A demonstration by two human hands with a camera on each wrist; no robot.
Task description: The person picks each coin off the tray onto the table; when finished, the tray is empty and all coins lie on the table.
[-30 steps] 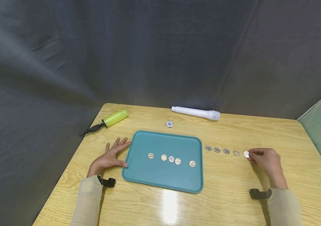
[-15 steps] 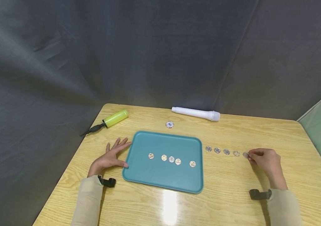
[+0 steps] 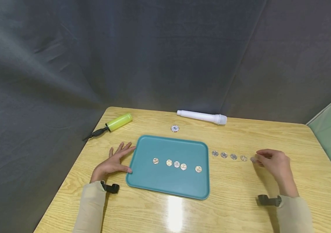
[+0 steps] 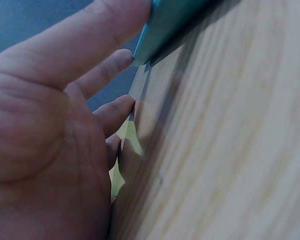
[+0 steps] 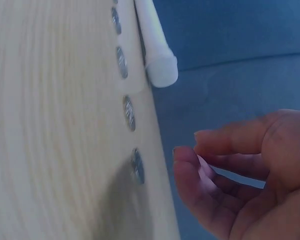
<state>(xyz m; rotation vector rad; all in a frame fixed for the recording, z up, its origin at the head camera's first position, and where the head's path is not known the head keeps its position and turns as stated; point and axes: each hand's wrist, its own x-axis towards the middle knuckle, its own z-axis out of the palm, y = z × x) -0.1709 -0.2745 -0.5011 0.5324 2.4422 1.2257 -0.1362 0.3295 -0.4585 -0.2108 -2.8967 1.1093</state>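
Observation:
On the table, a row of several silver coins (image 3: 233,156) runs right from the teal tray (image 3: 165,186). My right hand (image 3: 276,163) is above the row's right end, partly covering the last coin (image 5: 138,166) in the head view. In the right wrist view that coin lies flat on the wood, apart from the fingers. Thumb and index finger are close together, with no coin seen between them. My left hand (image 3: 114,163) spreads its fingers at the tray's left edge, thumb and index finger touching the rim. Several gold and silver coins (image 3: 176,164) lie inside the tray.
A white microphone (image 3: 201,116) lies along the table's back edge. Left of it is a white-and-red poker chip (image 3: 175,128). A yellow-green hand pump (image 3: 118,122) with a black end lies at the back left. A dark curtain (image 3: 165,55) hangs behind the table.
The right hand has set the last coin down at the row's right end and let it go, lifting slightly off it. The left hand and the tray have not moved.

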